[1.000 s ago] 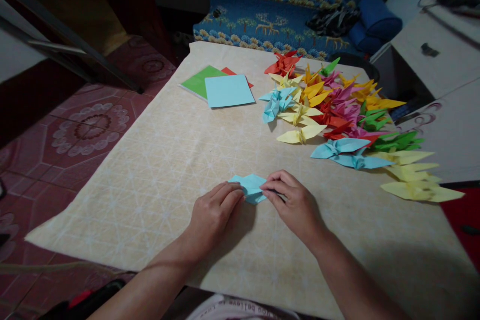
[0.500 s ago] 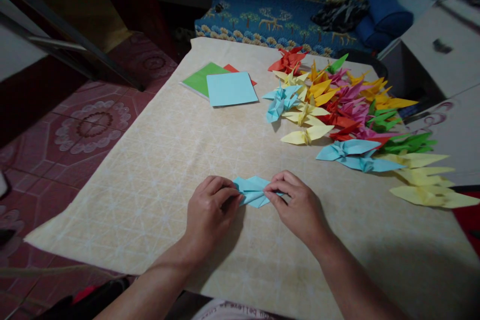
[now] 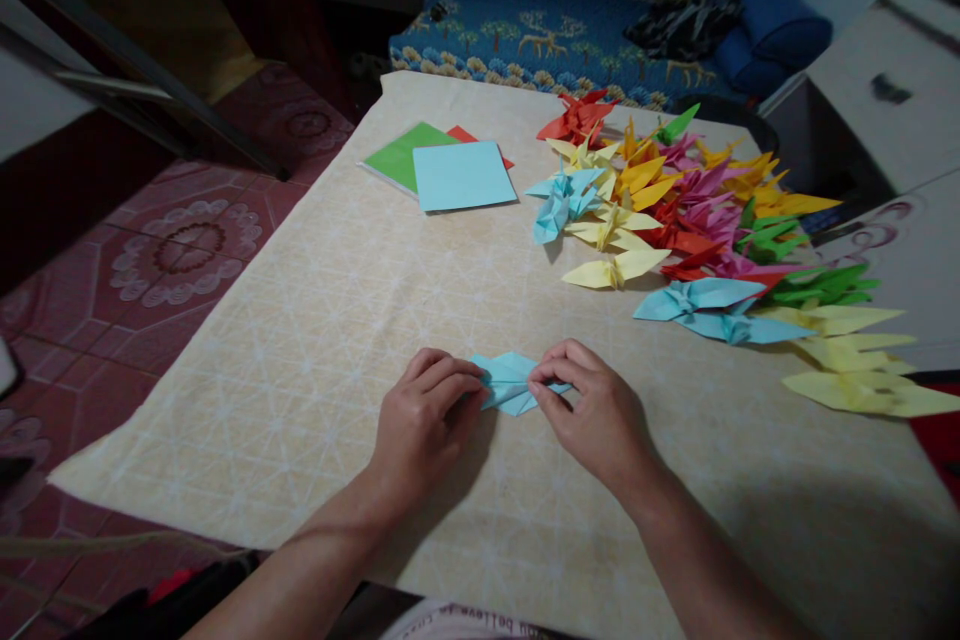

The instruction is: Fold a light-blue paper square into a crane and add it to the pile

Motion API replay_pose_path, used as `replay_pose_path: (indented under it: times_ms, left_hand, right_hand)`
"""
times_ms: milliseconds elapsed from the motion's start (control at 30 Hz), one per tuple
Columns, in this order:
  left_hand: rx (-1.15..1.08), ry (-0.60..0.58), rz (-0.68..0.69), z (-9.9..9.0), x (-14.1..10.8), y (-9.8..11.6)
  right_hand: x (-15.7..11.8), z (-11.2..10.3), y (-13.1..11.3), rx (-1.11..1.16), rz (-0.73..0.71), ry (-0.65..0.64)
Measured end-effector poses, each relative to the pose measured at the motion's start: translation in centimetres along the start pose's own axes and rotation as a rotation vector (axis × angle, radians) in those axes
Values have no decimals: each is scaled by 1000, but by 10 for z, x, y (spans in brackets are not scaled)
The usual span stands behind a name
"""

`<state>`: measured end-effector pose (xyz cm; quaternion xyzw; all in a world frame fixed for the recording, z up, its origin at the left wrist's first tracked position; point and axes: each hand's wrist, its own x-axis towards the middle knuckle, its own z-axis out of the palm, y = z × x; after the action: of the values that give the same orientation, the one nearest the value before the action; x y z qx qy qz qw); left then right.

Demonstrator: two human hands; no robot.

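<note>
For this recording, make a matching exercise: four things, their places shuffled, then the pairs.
1. Folded light-blue paper
2. Square light-blue paper sheet
3. Multicoloured folded-paper birds
4. Blue patterned seat cover

A. Beyond the cream patterned tablecloth
B. Overlapping flat green paper
C. Between left hand and right hand
D. Along the tablecloth's right side

Pairs: 1-C, 2-B, 3-D, 4-A

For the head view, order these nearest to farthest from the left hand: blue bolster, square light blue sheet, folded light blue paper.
1. Folded light blue paper: touched by the left hand, at its right.
2. Square light blue sheet: ahead, on the cloth.
3. Blue bolster: beyond the cloth, far right.
</note>
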<state>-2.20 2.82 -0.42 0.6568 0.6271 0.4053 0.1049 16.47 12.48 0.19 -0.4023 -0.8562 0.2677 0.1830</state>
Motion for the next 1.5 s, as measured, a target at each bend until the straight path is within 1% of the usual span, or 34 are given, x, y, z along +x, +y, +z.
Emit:
replay_pose_path:
  times_ms: [100,300,433,700,933,1167,1500]
  left_hand:
    - [-38,-10,-59,0,2,-3]
    - [-43,-32,-113,1,2,-3]
    - [-34,-56,-128,0,3,-2]
    - [-25,-58,-160,-1,5,1]
    - [-15,-39,-177,1,6,-1]
    - [-54,-63,-237,1,6,-3]
    - [-52,-56,-245,0,8,-1]
  right_hand:
    - [-1,-1,0,11,-5,3]
    - [-2,-2,-1,18,-4,18]
    - [-2,-1,-1,27,10,9]
    - [0,-2,-2,-11,43,-18]
    - [0,-1,-4,-40,37,-23]
    - [1,-3,-6,-72,33,-37]
    - [2,-1,-8,-107,15,-31]
